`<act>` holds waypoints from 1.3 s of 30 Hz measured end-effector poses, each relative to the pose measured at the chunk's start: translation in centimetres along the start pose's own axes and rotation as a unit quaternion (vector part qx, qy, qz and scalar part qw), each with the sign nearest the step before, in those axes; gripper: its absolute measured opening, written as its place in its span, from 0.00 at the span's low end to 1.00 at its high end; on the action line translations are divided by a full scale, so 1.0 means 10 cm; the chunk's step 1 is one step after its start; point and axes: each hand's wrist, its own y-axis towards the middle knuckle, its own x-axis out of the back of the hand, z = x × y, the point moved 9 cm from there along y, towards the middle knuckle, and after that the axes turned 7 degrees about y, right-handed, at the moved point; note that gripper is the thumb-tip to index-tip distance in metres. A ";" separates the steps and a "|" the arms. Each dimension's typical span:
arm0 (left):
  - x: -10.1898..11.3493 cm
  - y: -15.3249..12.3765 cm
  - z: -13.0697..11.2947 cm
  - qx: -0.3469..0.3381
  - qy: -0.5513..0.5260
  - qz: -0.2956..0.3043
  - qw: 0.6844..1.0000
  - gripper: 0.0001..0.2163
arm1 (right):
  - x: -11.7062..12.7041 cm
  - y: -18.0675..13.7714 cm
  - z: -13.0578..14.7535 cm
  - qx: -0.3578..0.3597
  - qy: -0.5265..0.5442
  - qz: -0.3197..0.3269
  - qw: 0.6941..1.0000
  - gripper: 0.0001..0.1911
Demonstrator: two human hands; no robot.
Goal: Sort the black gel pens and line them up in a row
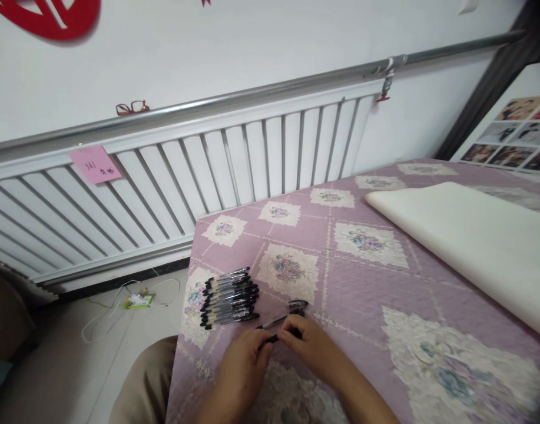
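Observation:
My left hand and my right hand meet low in the view over a purple quilted cover. Both are closed on a black pen held between them, fingertips pinched at its ends. A thin pen refill and a pen cap lie on the cover just beyond my fingers. A row of several black-capped clear pens lies side by side to the left, a short way from my left hand.
A rolled cream sheet lies across the right of the cover. A white radiator with a pink note runs along the wall behind. Red glasses rest on the pipe. Cables lie on the floor.

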 end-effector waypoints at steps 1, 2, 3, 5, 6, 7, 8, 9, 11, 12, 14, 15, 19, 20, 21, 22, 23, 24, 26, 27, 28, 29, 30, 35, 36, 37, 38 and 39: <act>0.00 0.00 0.00 0.001 -0.001 -0.001 1.000 0.09 | 0.00 0.00 0.01 0.005 0.010 0.002 1.000 0.07; 0.01 0.00 0.00 0.001 -0.004 -0.002 1.000 0.09 | 0.01 -0.01 0.02 0.009 0.021 0.006 1.000 0.05; 0.01 0.01 -0.01 0.002 -0.007 -0.004 1.000 0.09 | 0.00 -0.01 0.03 0.012 0.034 0.013 0.999 0.04; 0.02 0.00 -0.01 0.002 -0.009 -0.007 1.000 0.09 | 0.00 -0.02 0.02 0.009 0.049 0.020 0.999 0.07; 0.02 0.00 -0.02 0.002 -0.007 -0.008 1.000 0.09 | 0.01 -0.01 0.00 0.003 0.048 0.015 0.999 0.07; 0.02 0.00 -0.02 0.002 -0.003 -0.007 1.000 0.09 | 0.02 -0.01 -0.02 -0.004 0.042 0.008 0.999 0.06; 0.02 0.00 -0.02 0.002 0.002 -0.007 1.000 0.09 | 0.04 0.00 -0.05 -0.010 0.031 -0.001 0.999 0.05; 0.02 0.00 -0.02 0.001 0.006 -0.005 1.000 0.09 | 0.05 0.00 -0.06 -0.011 0.016 -0.007 1.000 0.06; 0.00 0.00 -0.02 -0.003 0.010 -0.003 1.000 0.09 | 0.05 0.00 -0.06 -0.004 -0.012 -0.009 1.000 0.11; -0.01 0.00 -0.02 -0.005 0.011 -0.001 1.000 0.10 | 0.05 0.00 -0.04 0.002 -0.020 -0.006 1.000 0.12; -0.02 0.00 -0.02 -0.005 0.009 0.001 1.000 0.10 | 0.07 -0.03 -0.01 0.009 -0.020 -0.001 1.000 0.09; -0.03 0.00 -0.02 -0.003 0.007 0.001 1.000 0.10 | 0.07 -0.04 0.01 0.009 -0.013 0.004 1.000 0.07; -0.03 -0.01 -0.05 -0.006 -0.012 0.000 1.000 0.11 | 0.05 -0.09 0.04 -0.004 0.028 0.031 0.999 0.08; -0.03 -0.01 -0.06 -0.008 -0.015 0.000 1.000 0.12 | 0.05 -0.09 0.03 -0.010 0.029 0.031 0.999 0.09; -0.02 -0.01 -0.07 -0.008 -0.016 0.001 1.000 0.12 | 0.05 -0.08 0.01 -0.016 0.025 0.029 0.999 0.07; -0.02 -0.01 -0.07 -0.008 -0.015 0.001 1.000 0.12 | 0.05 -0.08 0.00 -0.020 0.015 0.026 0.999 0.05; -0.02 -0.01 -0.08 -0.009 -0.013 0.002 1.000 0.12 | 0.05 -0.07 -0.01 -0.022 0.003 0.022 1.000 0.06; -0.03 -0.01 -0.09 -0.012 -0.011 0.003 1.000 0.13 | 0.05 -0.06 -0.02 -0.020 -0.009 0.019 1.000 0.08; -0.03 -0.01 -0.11 -0.018 -0.008 0.004 1.000 0.13 | 0.06 -0.06 -0.03 -0.011 -0.023 0.014 1.000 0.09; -0.04 -0.01 -0.11 -0.018 -0.007 0.005 1.000 0.13 | 0.07 -0.07 -0.02 -0.006 -0.024 0.012 1.000 0.08; -0.04 -0.01 -0.11 -0.017 -0.007 0.007 1.000 0.14 | 0.08 -0.07 -0.02 -0.001 -0.023 0.012 1.000 0.06; -0.05 -0.01 -0.10 -0.014 -0.008 0.010 1.000 0.13 | 0.09 -0.08 -0.01 0.003 -0.020 0.015 1.000 0.04; -0.06 -0.01 -0.09 -0.010 -0.008 0.011 1.000 0.13 | 0.10 -0.09 -0.01 0.008 -0.018 0.019 1.000 0.04; -0.12 0.00 -0.04 0.002 0.010 0.016 1.000 0.12 | 0.24 -0.11 -0.12 0.017 -0.050 -0.003 0.999 0.05; -0.13 0.00 -0.04 0.001 0.019 0.017 1.000 0.11 | 0.28 -0.10 -0.15 0.018 -0.061 -0.011 0.998 0.06; -0.15 0.00 -0.05 0.000 0.032 0.018 0.999 0.11 | 0.31 -0.10 -0.19 0.020 -0.074 -0.019 0.997 0.06; -0.17 0.00 -0.05 0.001 0.048 0.020 0.999 0.10 | 0.34 -0.10 -0.23 0.021 -0.089 -0.025 0.995 0.07; -0.19 0.00 -0.05 0.003 0.067 0.022 0.998 0.10 | 0.35 -0.10 -0.27 0.021 -0.106 -0.029 0.994 0.08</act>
